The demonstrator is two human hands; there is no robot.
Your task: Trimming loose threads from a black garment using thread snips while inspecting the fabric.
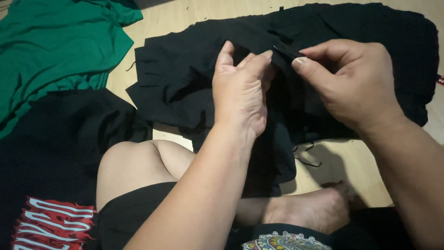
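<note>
While both hands (277, 83) pinch black fabric (185, 78), green cloth (55, 41) lies on the pale wooden floor (166, 18).

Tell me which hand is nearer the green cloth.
Left. The left hand sits on the black fabric, closer to the green cloth; the right hand lies farther away.

Rumpled black fabric (185, 78), partly lifted

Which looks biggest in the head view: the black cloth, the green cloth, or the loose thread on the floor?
1. Black cloth
2. Green cloth, though cut off by the picture's edge
3. Thread
</note>
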